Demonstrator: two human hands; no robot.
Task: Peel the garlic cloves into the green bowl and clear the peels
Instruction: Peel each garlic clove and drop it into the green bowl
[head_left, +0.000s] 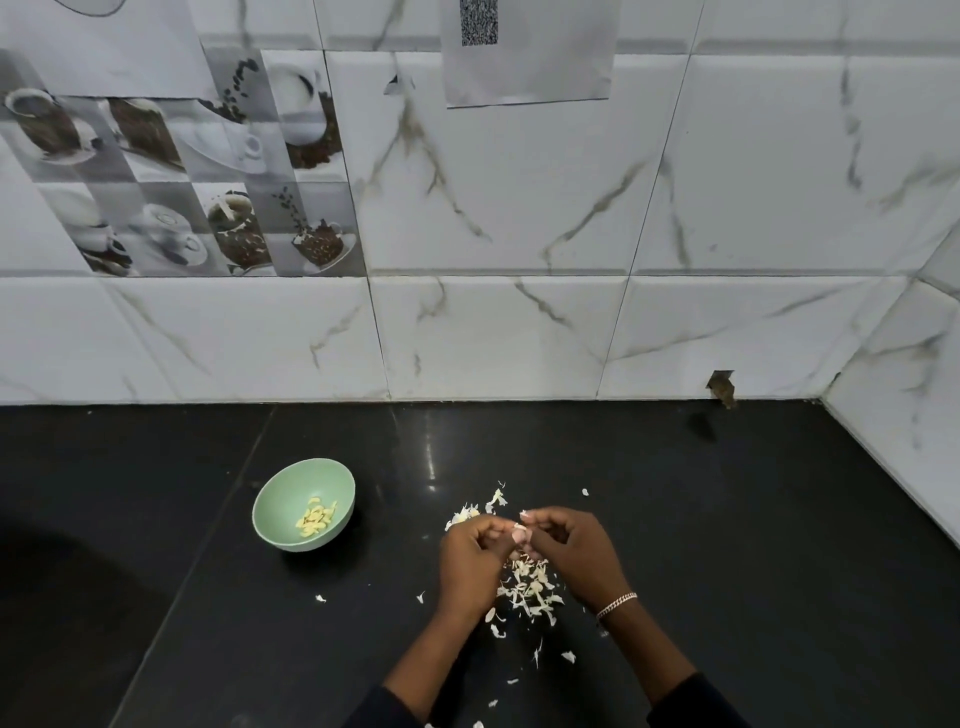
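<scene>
Near the black surface's (737, 525) front edge, curled fingers (494, 529) of the left hand (474, 558) and right hand (574, 551) pinch one garlic clove (520, 533) over one heap of peels (530, 584). One green bowl (283, 496) holding peeled cloves (316, 518) stands toward the left edge; marbled wall tiles (509, 208) rise behind.

You are seeing yellowish cloves (317, 519) in the pale green bowl (289, 498); right of it, white peels (530, 584) are lying on the black counter (727, 519).
</scene>
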